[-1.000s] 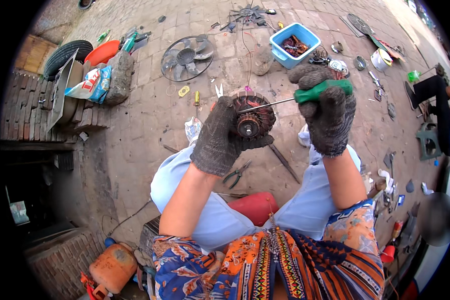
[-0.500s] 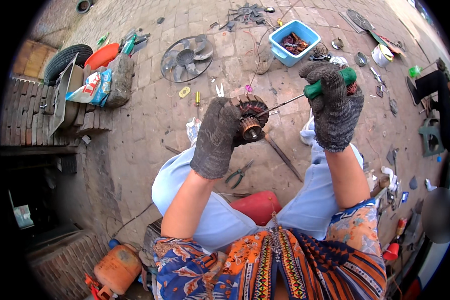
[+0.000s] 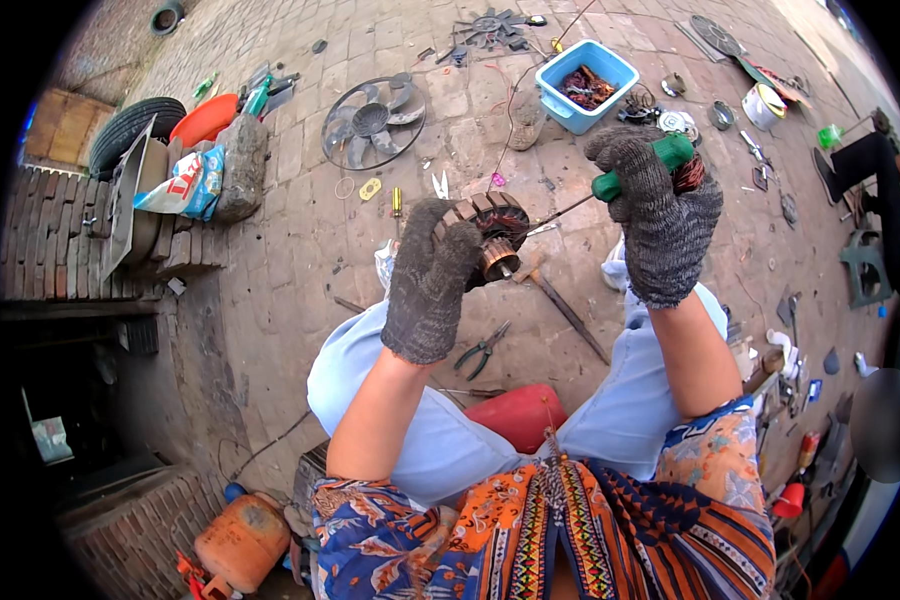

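My left hand (image 3: 425, 285), in a dark grey knit glove, is wrapped round a motor armature (image 3: 497, 217) with a slotted core and reddish copper windings. The armature's copper commutator (image 3: 500, 258) and shaft end point down toward my lap. In my gloved right hand (image 3: 665, 225) is a green-handled screwdriver (image 3: 674, 150). Its metal shank slants down left to the windings; whether the tip touches them I cannot tell. A tuft of copper wire (image 3: 688, 173) shows beside the right palm, partly hidden by the glove.
On the brick ground between my legs lie pliers (image 3: 482, 350), a hammer (image 3: 567, 313) and a red rounded object (image 3: 518, 417). Farther off are scissors (image 3: 440, 184), a yellow screwdriver (image 3: 397, 201), a fan blade wheel (image 3: 372, 120) and a blue basin (image 3: 573, 115) holding copper scrap. A person's leg (image 3: 860, 165) is at right.
The right hand has shifted slightly left, and the screwdriver sits at a steeper slant. The armature has tilted a little in my left hand. More of the copper tuft now shows.
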`<state>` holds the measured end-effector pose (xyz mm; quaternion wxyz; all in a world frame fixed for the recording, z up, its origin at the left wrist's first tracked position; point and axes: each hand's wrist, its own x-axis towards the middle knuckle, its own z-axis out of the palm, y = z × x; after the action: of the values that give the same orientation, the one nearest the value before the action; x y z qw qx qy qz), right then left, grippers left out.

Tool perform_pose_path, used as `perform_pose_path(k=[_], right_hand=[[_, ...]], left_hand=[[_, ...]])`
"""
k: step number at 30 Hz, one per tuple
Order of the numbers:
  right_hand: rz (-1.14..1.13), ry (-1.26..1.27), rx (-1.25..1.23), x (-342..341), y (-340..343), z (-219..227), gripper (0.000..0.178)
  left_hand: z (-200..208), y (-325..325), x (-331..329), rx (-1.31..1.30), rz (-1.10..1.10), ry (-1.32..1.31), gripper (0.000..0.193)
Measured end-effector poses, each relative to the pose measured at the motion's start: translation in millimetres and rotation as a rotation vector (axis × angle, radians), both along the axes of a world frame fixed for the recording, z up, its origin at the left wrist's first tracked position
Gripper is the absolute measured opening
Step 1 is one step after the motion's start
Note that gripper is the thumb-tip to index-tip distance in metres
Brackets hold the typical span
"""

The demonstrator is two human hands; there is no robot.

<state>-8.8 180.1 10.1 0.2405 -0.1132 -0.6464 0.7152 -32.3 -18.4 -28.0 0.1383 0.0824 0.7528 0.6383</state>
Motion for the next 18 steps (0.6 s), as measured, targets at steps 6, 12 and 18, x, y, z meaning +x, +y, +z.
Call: perform_pose_path(k=[6,12,18], right_hand=[[0.022,0.054,-0.136,2.8,-0.6,2.1,0.020],[0.044,0.084,-0.045,8.2,-3.1,-4.1,0.019],[0.187,0.084,-0.052,18.6,-14.5,8.4,0.020]], left_hand=[[-1.3,-1.7,-2.8,-0.010,-0.035,0.091,0.032],[-7.1,-3.6,-0.7,0.262,-0.042,-0.115,0.045],[-3.6,0.0,0.4,0.239,-0.041,-0.093,0.044]])
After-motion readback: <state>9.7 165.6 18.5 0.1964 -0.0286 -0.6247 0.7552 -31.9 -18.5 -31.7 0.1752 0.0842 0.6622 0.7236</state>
